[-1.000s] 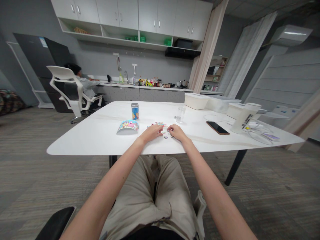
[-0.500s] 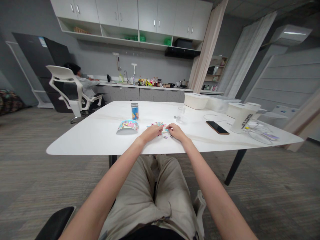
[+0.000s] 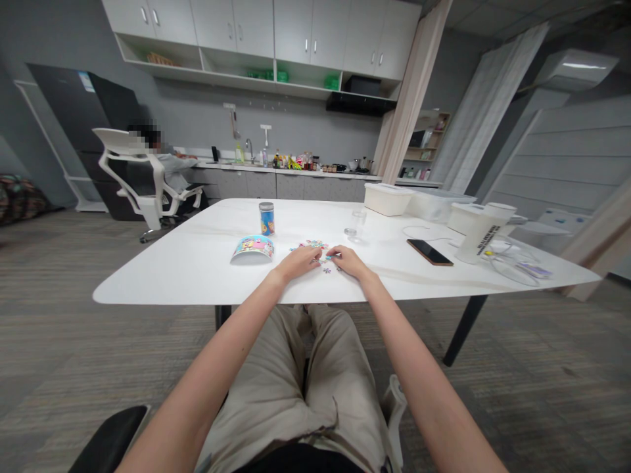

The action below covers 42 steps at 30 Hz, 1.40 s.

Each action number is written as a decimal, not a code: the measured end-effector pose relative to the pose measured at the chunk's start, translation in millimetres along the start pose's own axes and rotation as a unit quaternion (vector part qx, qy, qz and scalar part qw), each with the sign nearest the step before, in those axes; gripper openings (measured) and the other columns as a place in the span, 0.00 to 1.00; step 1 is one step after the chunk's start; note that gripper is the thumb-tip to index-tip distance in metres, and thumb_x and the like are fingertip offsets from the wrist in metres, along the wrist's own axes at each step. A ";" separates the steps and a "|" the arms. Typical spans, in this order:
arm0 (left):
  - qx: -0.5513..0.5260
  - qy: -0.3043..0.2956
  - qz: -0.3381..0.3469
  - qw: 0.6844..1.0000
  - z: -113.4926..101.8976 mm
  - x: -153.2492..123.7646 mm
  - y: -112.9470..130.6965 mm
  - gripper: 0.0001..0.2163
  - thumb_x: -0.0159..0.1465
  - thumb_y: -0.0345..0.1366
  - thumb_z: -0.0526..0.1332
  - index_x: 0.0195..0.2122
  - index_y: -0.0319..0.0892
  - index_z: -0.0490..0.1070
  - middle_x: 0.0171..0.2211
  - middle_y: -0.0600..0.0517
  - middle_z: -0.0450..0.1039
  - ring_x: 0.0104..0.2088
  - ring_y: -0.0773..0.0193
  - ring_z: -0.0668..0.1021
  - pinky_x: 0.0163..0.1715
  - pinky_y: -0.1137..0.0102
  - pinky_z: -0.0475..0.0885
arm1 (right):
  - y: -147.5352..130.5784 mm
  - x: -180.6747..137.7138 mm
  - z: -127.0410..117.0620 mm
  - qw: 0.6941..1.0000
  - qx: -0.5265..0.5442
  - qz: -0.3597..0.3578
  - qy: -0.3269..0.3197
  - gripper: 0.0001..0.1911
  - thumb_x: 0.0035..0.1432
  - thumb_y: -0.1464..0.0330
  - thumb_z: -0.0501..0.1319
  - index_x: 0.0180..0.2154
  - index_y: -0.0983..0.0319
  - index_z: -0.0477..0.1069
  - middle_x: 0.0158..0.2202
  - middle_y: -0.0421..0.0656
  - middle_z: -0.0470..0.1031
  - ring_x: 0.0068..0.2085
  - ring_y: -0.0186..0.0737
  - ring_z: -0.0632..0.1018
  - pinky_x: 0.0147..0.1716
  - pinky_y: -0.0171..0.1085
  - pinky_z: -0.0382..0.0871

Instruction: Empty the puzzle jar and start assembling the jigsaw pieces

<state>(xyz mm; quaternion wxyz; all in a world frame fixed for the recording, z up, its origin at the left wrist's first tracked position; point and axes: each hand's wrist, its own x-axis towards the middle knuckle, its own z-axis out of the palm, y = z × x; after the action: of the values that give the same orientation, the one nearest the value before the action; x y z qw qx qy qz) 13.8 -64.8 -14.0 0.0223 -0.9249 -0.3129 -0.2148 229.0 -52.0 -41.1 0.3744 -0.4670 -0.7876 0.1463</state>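
Note:
Small colourful jigsaw puzzle pieces lie in a loose pile on the white table, just beyond my hands. My left hand rests at the near left of the pile with its fingers curled in; whatever they hold is hidden. Close by on the right, my right hand pinches a small light-blue puzzle piece between thumb and fingertips. One loose puzzle piece lies on the table between the hands. To the left stand a curved picture card and a blue cylindrical can with a grey lid.
A clear plastic jar and a clear lid sit behind my right hand. Further right are a phone, a white bottle, cables and storage boxes. A person sits at the counter.
My right hand's fingertips have shifted slightly, and the light-blue piece shows more clearly in them. My left hand stays almost in place. The view has moved very slightly.

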 end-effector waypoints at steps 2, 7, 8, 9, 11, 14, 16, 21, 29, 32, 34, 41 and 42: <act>-0.002 0.016 0.011 1.000 -0.5 -0.8 0.3 0.02 0.63 0.30 0.59 0.36 0.42 0.67 0.35 0.49 0.72 0.40 0.58 0.75 0.40 0.67 0.67 | 0.1 0.4 -0.1 1.000 0.010 -0.002 0.002 0.16 0.47 0.83 0.57 0.34 0.61 0.77 0.38 0.42 0.79 0.41 0.38 0.78 0.47 0.39 0.71; -0.003 0.032 0.016 0.999 -1.5 -1.4 0.8 0.03 0.62 0.28 0.60 0.35 0.42 0.66 0.36 0.49 0.72 0.40 0.59 0.74 0.40 0.67 0.67 | 0.4 0.3 -0.1 1.000 0.018 -0.007 0.005 0.17 0.46 0.84 0.55 0.33 0.62 0.76 0.35 0.42 0.79 0.38 0.37 0.78 0.43 0.38 0.72; 0.000 0.028 0.014 0.999 -1.7 -1.3 1.0 0.03 0.62 0.28 0.60 0.35 0.42 0.65 0.35 0.49 0.72 0.39 0.59 0.74 0.39 0.68 0.67 | 0.6 0.3 -0.2 1.000 0.016 -0.010 0.005 0.17 0.46 0.83 0.55 0.33 0.62 0.76 0.35 0.42 0.79 0.38 0.37 0.78 0.42 0.37 0.72; 0.002 0.025 0.012 1.000 -1.8 -1.0 1.2 0.04 0.62 0.28 0.60 0.34 0.42 0.65 0.35 0.49 0.72 0.38 0.59 0.74 0.38 0.68 0.67 | 0.7 0.5 -0.3 1.000 0.014 -0.015 0.005 0.17 0.45 0.83 0.55 0.33 0.62 0.76 0.35 0.42 0.79 0.38 0.37 0.77 0.42 0.37 0.72; 0.010 0.021 0.011 1.000 -2.1 -0.1 1.5 0.03 0.63 0.28 0.60 0.34 0.42 0.65 0.33 0.50 0.72 0.37 0.60 0.75 0.38 0.68 0.67 | 0.7 0.9 -0.5 1.000 0.008 -0.026 0.011 0.17 0.45 0.83 0.55 0.32 0.62 0.75 0.35 0.42 0.78 0.38 0.37 0.77 0.42 0.38 0.72; 0.025 0.040 0.007 0.999 -2.5 2.0 1.1 0.02 0.64 0.29 0.60 0.36 0.41 0.66 0.33 0.50 0.74 0.37 0.60 0.76 0.38 0.68 0.67 | -0.3 1.7 -1.3 0.999 0.003 -0.042 0.033 0.15 0.45 0.83 0.56 0.32 0.62 0.75 0.35 0.42 0.76 0.38 0.38 0.76 0.44 0.40 0.72; 0.031 0.047 0.003 0.998 -2.3 3.5 -0.1 0.02 0.65 0.29 0.59 0.37 0.41 0.68 0.33 0.49 0.75 0.37 0.60 0.77 0.38 0.68 0.67 | -1.5 2.1 -1.9 0.997 0.001 -0.051 0.051 0.14 0.46 0.82 0.56 0.32 0.62 0.74 0.35 0.42 0.75 0.39 0.39 0.76 0.45 0.41 0.72; 0.029 0.008 0.011 0.999 1.5 4.9 -5.3 0.04 0.65 0.28 0.58 0.36 0.39 0.73 0.34 0.48 0.77 0.38 0.60 0.78 0.41 0.68 0.68 | -3.8 3.3 -2.9 0.993 0.013 -0.071 0.094 0.11 0.49 0.79 0.55 0.31 0.61 0.73 0.35 0.43 0.73 0.39 0.39 0.75 0.43 0.41 0.74; 0.020 -0.021 0.035 0.999 4.2 3.2 -7.0 0.09 0.66 0.29 0.56 0.38 0.38 0.77 0.39 0.45 0.76 0.43 0.59 0.77 0.45 0.67 0.70 | -9.7 4.5 -7.7 0.982 0.018 -0.069 0.177 0.08 0.54 0.75 0.54 0.32 0.60 0.69 0.37 0.44 0.71 0.41 0.39 0.74 0.43 0.40 0.76; 0.033 -0.016 0.027 0.999 2.8 3.2 -6.0 0.07 0.66 0.30 0.57 0.38 0.38 0.76 0.40 0.45 0.76 0.43 0.58 0.77 0.45 0.66 0.69 | -10.6 5.0 -8.4 0.980 0.022 -0.062 0.187 0.07 0.54 0.74 0.55 0.33 0.59 0.69 0.38 0.44 0.71 0.41 0.40 0.74 0.43 0.40 0.76; 0.044 -0.011 0.016 0.999 2.1 3.1 -5.5 0.05 0.65 0.30 0.59 0.38 0.38 0.75 0.39 0.45 0.76 0.44 0.57 0.77 0.46 0.66 0.69 | -10.3 5.2 -8.1 0.981 0.023 -0.062 0.184 0.06 0.54 0.74 0.55 0.33 0.59 0.68 0.38 0.44 0.70 0.41 0.40 0.73 0.43 0.40 0.76; 0.029 0.008 -0.025 0.999 1.3 1.7 -4.3 0.05 0.65 0.28 0.57 0.40 0.39 0.72 0.40 0.45 0.76 0.42 0.58 0.77 0.44 0.66 0.69 | -7.7 5.1 -8.6 0.980 0.033 -0.070 0.184 0.08 0.53 0.76 0.54 0.33 0.60 0.68 0.38 0.44 0.69 0.42 0.42 0.73 0.46 0.43 0.73; 0.029 0.013 -0.030 0.999 1.1 1.5 -4.7 0.05 0.66 0.28 0.57 0.40 0.39 0.71 0.40 0.45 0.76 0.42 0.58 0.77 0.44 0.67 0.69 | -7.5 5.1 -8.9 0.980 0.030 -0.069 0.184 0.09 0.53 0.77 0.53 0.33 0.60 0.68 0.38 0.45 0.69 0.42 0.42 0.73 0.46 0.44 0.73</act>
<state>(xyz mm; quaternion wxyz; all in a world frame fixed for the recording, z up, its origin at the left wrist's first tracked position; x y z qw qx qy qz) 12.5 -60.0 -14.8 0.0462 -0.9114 -0.3460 -0.2180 229.4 -52.6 -28.4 0.5361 -0.4190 -0.7308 0.0546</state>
